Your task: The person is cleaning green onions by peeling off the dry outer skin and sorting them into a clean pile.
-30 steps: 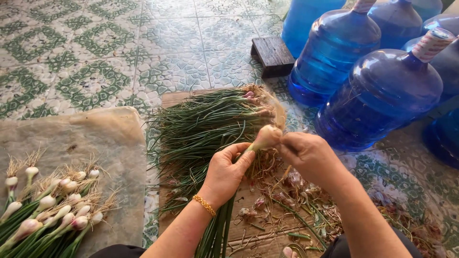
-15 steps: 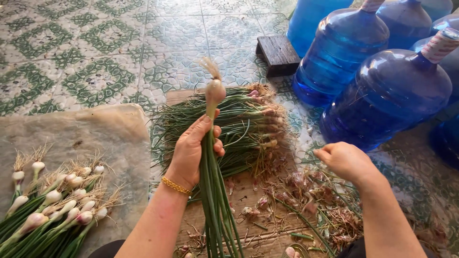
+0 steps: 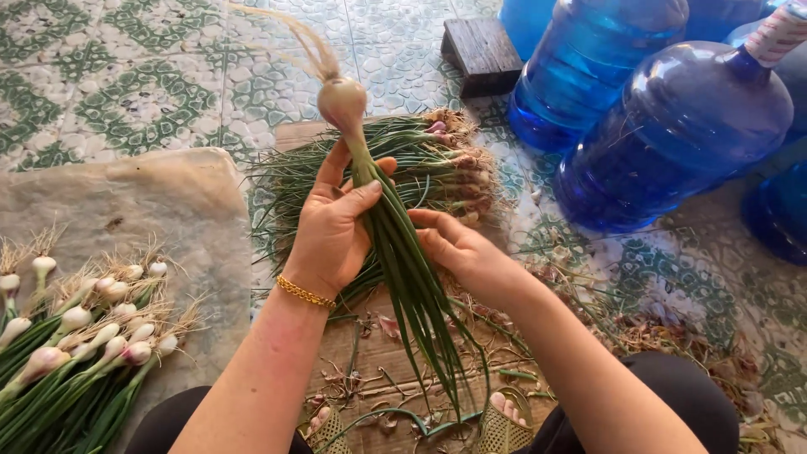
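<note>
Change: the left hand (image 3: 332, 231) had lifted one spring onion (image 3: 378, 227) upright in front of the pile, bulb higher than half a second before, and the right hand (image 3: 458, 248) had come back in from the side to meet its leaves.
Meaning: the onion looked peeled, its bulb pale and clean, so the work seemed to be at the checking or tidying of the stalk.
Left hand: closed round the stalk just under the bulb, thumb across the front, a gold bracelet (image 3: 304, 292) at the wrist.
Right hand: fingers half curled, touching the green leaves from the right; a loose pinch rather than a full grip.
Onion: bulb (image 3: 341, 99) round and smooth with a wispy tuft of dry roots on top; long flat leaves hung down between the knees.
Uncleaned pile: bundle of onions (image 3: 420, 160) lay behind the hands on a piece of cardboard (image 3: 353, 370), bulbs reddish and rough with soil.
Cleaned heap: white-bulbed onions (image 3: 76, 336) lay at the left on a worn sack (image 3: 126, 202).
Scraps: dry skins and roots (image 3: 672, 336) littered the patterned tile floor (image 3: 126, 76).
Behind: big blue water bottles (image 3: 672, 134), glossy and see-through, beside a dark wooden block (image 3: 483, 50).
</note>
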